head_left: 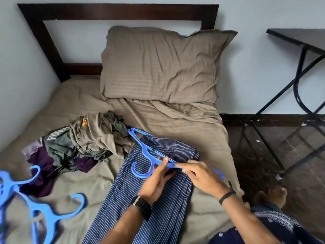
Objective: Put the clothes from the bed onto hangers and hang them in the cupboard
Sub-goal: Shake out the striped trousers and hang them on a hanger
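Fingers (pixel 177 164) of both hands pinching blue hanger (pixel 149 152).
Hanger over striped trousers (pixel 154 199) on bed (pixel 84 99).

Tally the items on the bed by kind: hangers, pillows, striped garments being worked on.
Blue hangers: 3, one held, two lying bottom left
Pillows: 1
Striped garments: 1
Total: 5

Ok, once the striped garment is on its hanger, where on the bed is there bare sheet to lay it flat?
Bare sheet lies between the clothes pile, the loose hangers and the striped garment. More lies left of the pillow, above the pile. Crowded: the near left corner, and the middle where both hands, left and right, work the blue hanger.
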A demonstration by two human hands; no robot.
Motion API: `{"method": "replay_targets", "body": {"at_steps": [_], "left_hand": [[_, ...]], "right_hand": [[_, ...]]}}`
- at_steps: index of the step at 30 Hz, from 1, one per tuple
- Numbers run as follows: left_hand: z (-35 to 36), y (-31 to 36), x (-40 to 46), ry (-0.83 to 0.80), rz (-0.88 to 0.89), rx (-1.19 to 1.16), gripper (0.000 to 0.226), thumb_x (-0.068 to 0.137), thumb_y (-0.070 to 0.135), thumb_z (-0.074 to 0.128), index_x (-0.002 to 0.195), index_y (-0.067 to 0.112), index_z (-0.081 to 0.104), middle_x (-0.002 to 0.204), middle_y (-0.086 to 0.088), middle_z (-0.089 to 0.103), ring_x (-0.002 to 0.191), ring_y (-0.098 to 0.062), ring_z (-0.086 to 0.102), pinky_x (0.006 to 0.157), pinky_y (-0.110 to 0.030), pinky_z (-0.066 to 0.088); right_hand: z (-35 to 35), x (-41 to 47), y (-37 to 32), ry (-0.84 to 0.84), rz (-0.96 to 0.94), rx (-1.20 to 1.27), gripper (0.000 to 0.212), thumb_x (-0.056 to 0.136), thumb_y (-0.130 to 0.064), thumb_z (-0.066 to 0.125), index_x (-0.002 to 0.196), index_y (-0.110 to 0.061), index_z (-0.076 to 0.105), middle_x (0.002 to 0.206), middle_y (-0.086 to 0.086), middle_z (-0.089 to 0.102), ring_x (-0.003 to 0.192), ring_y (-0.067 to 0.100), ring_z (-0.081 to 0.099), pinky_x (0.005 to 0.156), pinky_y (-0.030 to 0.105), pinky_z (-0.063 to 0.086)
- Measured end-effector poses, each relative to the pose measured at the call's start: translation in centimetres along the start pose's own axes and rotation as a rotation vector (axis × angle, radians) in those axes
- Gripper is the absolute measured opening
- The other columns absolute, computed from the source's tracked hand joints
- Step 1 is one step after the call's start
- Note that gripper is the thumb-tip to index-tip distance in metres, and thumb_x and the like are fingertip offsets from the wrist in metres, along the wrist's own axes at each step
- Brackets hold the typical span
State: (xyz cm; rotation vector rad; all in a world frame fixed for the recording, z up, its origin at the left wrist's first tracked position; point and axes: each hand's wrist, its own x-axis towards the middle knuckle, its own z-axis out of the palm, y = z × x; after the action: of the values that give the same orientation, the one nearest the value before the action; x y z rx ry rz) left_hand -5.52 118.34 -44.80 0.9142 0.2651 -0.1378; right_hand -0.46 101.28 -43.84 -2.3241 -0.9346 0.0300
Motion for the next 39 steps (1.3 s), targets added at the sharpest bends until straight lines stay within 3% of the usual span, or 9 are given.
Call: {"method": "replay_targets", "body": {"at_steps": [4, 9, 15, 17, 21, 27, 32, 36, 39], "left_hand": [[0.9, -0.5, 1.3, 0.317, -0.003, 0.024, 0.022, 0.099, 0.029, 0.042, 0.091, 0.014, 0.056, 0.085, -0.008, 0.061, 0.082, -0.018, 0.061, 0.069, -0.027, 0.05], [1.4, -0.6, 1.4, 0.374, 0.006, -0.058, 0.026, 0.101, 0.025, 0.039, 0.089, 0.01, 0.056, 0.082, -0.011, 0.057, 0.077, -0.02, 0.058, 0.061, -0.026, 0.055], [2.1, -0.5, 0.7, 0.38, 0.008, -0.095, 0.028, 0.102, 0.023, 0.036, 0.098, 0.006, 0.057, 0.097, -0.016, 0.066, 0.081, -0.024, 0.062, 0.058, -0.025, 0.056], [2.3, -0.6, 0.3, 0.4, 0.014, -0.083, 0.027, 0.102, 0.022, 0.036, 0.1, 0.005, 0.057, 0.098, -0.016, 0.066, 0.081, -0.025, 0.061, 0.056, -0.024, 0.056], [2.5, -1.2, -1.0, 0.429, 0.011, -0.089, 0.026, 0.102, 0.022, 0.039, 0.109, 0.004, 0.056, 0.093, -0.016, 0.064, 0.078, -0.024, 0.061, 0.055, -0.025, 0.055], [2.9, -1.8, -5.9, 0.396, 0.008, -0.07, 0.03, 0.102, 0.023, 0.037, 0.116, 0.005, 0.056, 0.094, -0.015, 0.064, 0.082, -0.025, 0.06, 0.056, -0.025, 0.055], [2.7, -2.1, -12.2, 0.312, 0.073, 0.064, 0.033, 0.1, 0.032, 0.037, 0.12, 0.013, 0.056, 0.098, -0.007, 0.069, 0.084, -0.016, 0.068, 0.072, -0.028, 0.053], [2.4, -2.4, -15.5, 0.293, 0.103, 0.056, 0.031, 0.099, 0.032, 0.037, 0.118, 0.016, 0.056, 0.097, -0.005, 0.07, 0.085, -0.015, 0.069, 0.069, -0.025, 0.054], [2.4, -2.3, -15.7, 0.343, 0.088, -0.003, 0.032, 0.1, 0.03, 0.038, 0.116, 0.01, 0.058, 0.102, -0.014, 0.067, 0.091, -0.024, 0.065, 0.064, -0.024, 0.055]], "right_hand": [[-0.9, 0.6, 0.0, 0.0, -0.019, 0.008, 0.031, 0.09, -0.025, 0.047, 0.107, -0.022, 0.073, 0.084, -0.009, 0.061, 0.074, 0.005, 0.056, 0.072, 0.017, 0.044], [-2.1, 5.0, 0.3, 0.233, 0.114, -0.141, 0.028, 0.086, -0.029, 0.053, 0.101, -0.016, 0.073, 0.098, 0.004, 0.067, 0.093, 0.023, 0.062, 0.089, 0.03, 0.045], [-1.2, 10.4, 0.3, -0.267, 0.512, -0.071, 0.073, 0.083, -0.046, 0.068, 0.14, -0.009, 0.044, 0.144, 0.013, 0.045, 0.133, 0.027, 0.041, 0.107, 0.031, 0.032], [-0.8, 10.9, -0.1, -0.251, 0.55, -0.104, 0.074, 0.078, -0.049, 0.072, 0.136, -0.009, 0.049, 0.141, 0.014, 0.047, 0.13, 0.028, 0.045, 0.105, 0.033, 0.037], [-1.4, 11.1, -2.6, -0.238, 0.478, -0.157, 0.035, 0.082, -0.035, 0.072, 0.107, -0.011, 0.065, 0.125, 0.017, 0.059, 0.121, 0.031, 0.052, 0.089, 0.031, 0.044], [-4.7, 9.8, -6.0, -0.313, 0.396, 0.074, 0.053, 0.087, -0.014, 0.067, 0.135, -0.003, 0.048, 0.139, 0.013, 0.051, 0.129, 0.026, 0.046, 0.106, 0.033, 0.036], [-8.0, 7.7, -8.9, -0.345, 0.271, 0.508, 0.022, 0.086, 0.009, 0.058, 0.094, -0.012, 0.057, 0.095, 0.004, 0.059, 0.092, 0.018, 0.054, 0.086, 0.032, 0.042], [-9.7, 6.5, -9.6, -0.258, 0.307, 0.755, 0.025, 0.086, 0.012, 0.052, 0.09, -0.012, 0.057, 0.087, 0.004, 0.06, 0.08, 0.015, 0.058, 0.073, 0.024, 0.046], [-8.2, 6.0, -9.7, -0.336, 0.42, 0.64, 0.015, 0.087, 0.003, 0.056, 0.095, -0.008, 0.061, 0.086, 0.006, 0.061, 0.08, 0.017, 0.057, 0.073, 0.028, 0.046]]}}
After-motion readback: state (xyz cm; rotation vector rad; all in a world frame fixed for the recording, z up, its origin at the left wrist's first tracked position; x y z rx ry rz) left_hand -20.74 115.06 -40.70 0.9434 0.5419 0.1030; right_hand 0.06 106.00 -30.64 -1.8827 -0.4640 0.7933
